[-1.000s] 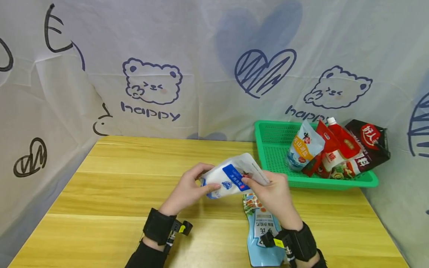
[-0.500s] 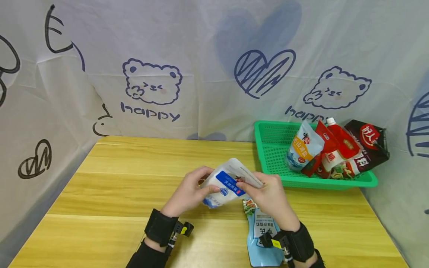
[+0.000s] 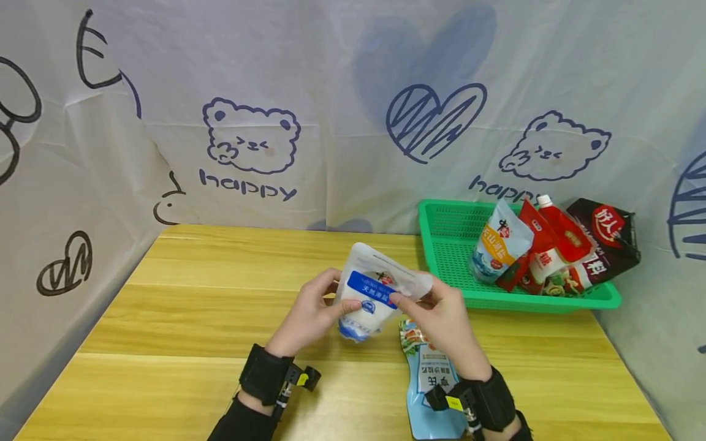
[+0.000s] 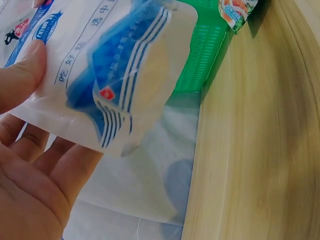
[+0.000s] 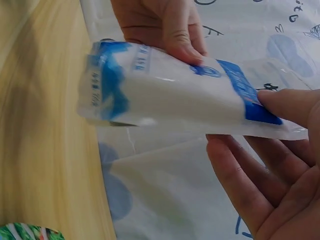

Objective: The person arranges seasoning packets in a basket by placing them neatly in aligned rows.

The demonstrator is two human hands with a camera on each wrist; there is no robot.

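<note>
A white and blue bag of sea salt (image 3: 368,293) is held up over the table between both hands, its printed front facing the head camera. My left hand (image 3: 310,311) pinches its left side, thumb on the front and fingers behind. On the opposite side my right hand (image 3: 449,324) grips the bag near its top corner, thumb across the blue label band. In the left wrist view, the pleated bottom (image 4: 132,70) of the bag points toward the table. Below the right hand lies a light blue salad dressing pouch (image 3: 432,416), partly hidden by the wrist camera.
At the back right stands a green plastic basket (image 3: 449,293). Its right half holds a blue and orange salt bag (image 3: 499,242), a red spouted pouch (image 3: 565,229) and a dark seasoning packet (image 3: 612,245). A printed cloth (image 3: 342,153) hangs behind the wooden table (image 3: 182,318).
The bag of salt has turned more upright, its top swinging up and left and its bottom pointing down. Both hands keep hold of it; the right hand has shifted slightly left.
</note>
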